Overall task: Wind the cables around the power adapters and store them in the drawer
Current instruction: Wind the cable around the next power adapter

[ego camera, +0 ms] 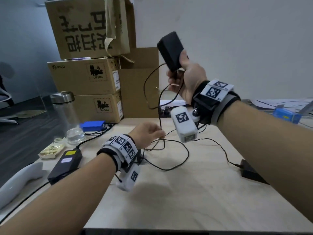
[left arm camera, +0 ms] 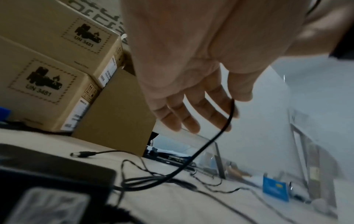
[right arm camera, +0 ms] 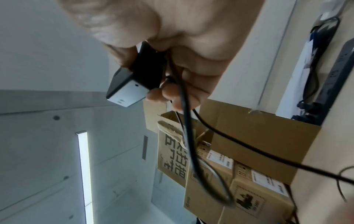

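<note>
My right hand (ego camera: 179, 77) grips a black power adapter (ego camera: 170, 50) and holds it up above the light wooden table (ego camera: 186, 200). In the right wrist view the fingers (right arm camera: 172, 91) curl round the adapter (right arm camera: 134, 81), and its cable (right arm camera: 189, 136) hangs down in a loop. That black cable (ego camera: 160, 106) drops to my left hand (ego camera: 152, 133), which pinches it between thumb and forefinger just above the table. The left wrist view shows the cable (left arm camera: 210, 142) running from the pinch (left arm camera: 231, 106) to slack loops on the table and a barrel plug (left arm camera: 82, 153). No drawer is in view.
A second black adapter (ego camera: 66, 164) with a yellow label lies at the left, and a third adapter (ego camera: 252, 172) with a thin cable lies at the right. Stacked cardboard boxes (ego camera: 84, 77), a glass bottle (ego camera: 66, 116) and a blue battery pack (ego camera: 92, 125) stand behind.
</note>
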